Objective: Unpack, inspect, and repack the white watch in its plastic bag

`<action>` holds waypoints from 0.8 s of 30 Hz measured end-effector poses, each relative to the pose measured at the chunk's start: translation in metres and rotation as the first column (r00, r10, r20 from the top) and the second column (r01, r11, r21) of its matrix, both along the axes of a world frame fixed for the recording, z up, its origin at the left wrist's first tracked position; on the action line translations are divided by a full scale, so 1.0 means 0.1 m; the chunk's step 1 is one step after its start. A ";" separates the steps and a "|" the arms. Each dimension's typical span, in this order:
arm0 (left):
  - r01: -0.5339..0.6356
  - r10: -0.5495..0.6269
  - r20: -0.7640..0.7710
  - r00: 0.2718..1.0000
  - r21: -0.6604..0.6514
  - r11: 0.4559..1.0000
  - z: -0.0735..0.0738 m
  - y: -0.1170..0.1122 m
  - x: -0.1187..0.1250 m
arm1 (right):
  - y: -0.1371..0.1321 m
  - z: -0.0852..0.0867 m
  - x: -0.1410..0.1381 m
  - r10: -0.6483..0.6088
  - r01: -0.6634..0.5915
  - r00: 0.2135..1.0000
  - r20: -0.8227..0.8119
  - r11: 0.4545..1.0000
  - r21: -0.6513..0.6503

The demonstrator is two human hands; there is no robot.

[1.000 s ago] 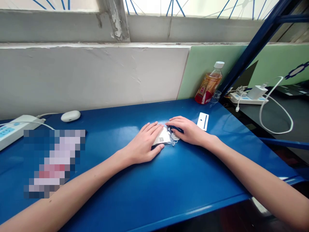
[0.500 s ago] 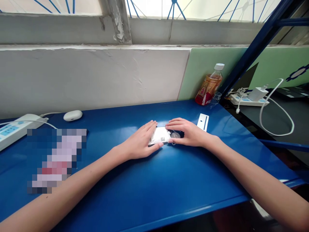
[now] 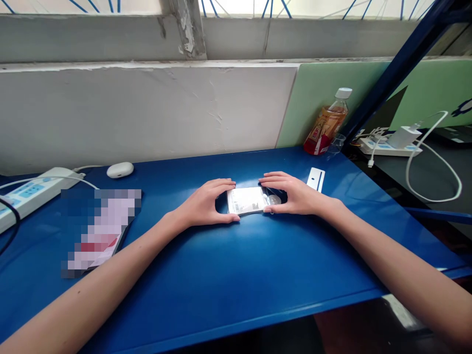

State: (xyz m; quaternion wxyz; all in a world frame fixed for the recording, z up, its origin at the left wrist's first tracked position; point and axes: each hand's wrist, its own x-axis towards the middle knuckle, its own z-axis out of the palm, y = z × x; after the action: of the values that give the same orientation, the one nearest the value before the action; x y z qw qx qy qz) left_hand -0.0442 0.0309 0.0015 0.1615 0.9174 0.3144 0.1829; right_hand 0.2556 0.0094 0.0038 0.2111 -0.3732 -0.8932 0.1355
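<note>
A small flat packet (image 3: 248, 200) with a white label and a clear end lies on the blue table (image 3: 236, 275). My left hand (image 3: 204, 205) curls around its left end, thumb at the near edge and fingers at the far edge. My right hand (image 3: 295, 194) grips the right end the same way, where something round and pale shows through the clear part. Both hands rest on the table top.
A white strip (image 3: 316, 179) lies just right of my right hand. A tea bottle (image 3: 327, 126) stands at the back right corner. A white earbud case (image 3: 120, 170), a power strip (image 3: 25, 194) and a blurred flat item (image 3: 101, 226) lie to the left. Another power strip with a charger (image 3: 398, 140) sits far right.
My left hand has lifted off the top of the packet and now holds its left end. The packet lies flat and fully uncovered between both hands. The view shifted slightly.
</note>
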 end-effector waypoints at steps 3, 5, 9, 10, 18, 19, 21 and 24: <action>0.008 -0.008 0.001 1.000 0.039 0.999 0.00 -0.03 0.00 | 0.01 0.00 0.00 0.019 -0.018 0.999 0.047 1.000 -0.005; 0.017 -0.016 -0.007 1.000 0.068 0.998 0.00 -0.04 0.01 | 0.02 0.02 -0.01 0.024 -0.024 0.997 0.077 1.000 0.003; 0.025 -0.022 -0.024 0.999 0.112 0.993 0.00 -0.04 0.02 | 0.01 0.04 -0.04 0.040 -0.049 0.991 0.128 0.996 0.069; 0.029 -0.026 -0.030 0.999 0.119 0.992 0.00 -0.04 0.02 | 0.00 0.03 -0.05 0.038 -0.050 0.991 0.129 0.994 0.093; 0.061 -0.067 0.019 0.998 0.231 0.971 0.05 -0.11 0.03 | -0.08 -0.09 -0.07 -0.023 0.021 1.000 0.019 0.997 0.076; 0.075 -0.082 0.021 0.996 0.243 0.967 0.04 -0.11 0.03 | -0.08 -0.10 -0.07 -0.033 0.033 0.999 -0.003 0.998 0.058; 0.101 -0.111 0.021 0.994 0.259 0.961 0.03 -0.10 0.02 | -0.07 -0.10 -0.06 -0.046 0.047 0.998 -0.046 0.998 0.037; 0.115 -0.126 0.023 0.992 0.266 0.957 0.01 -0.10 0.03 | -0.06 -0.10 -0.02 -0.065 0.070 0.992 -0.110 0.997 0.042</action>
State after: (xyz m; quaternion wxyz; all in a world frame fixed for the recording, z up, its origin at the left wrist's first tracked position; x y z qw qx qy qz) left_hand -0.0415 0.0212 0.0023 0.0548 0.9444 0.2275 0.2311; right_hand 0.2539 0.0038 -0.0062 0.2724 -0.3904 -0.8701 0.1278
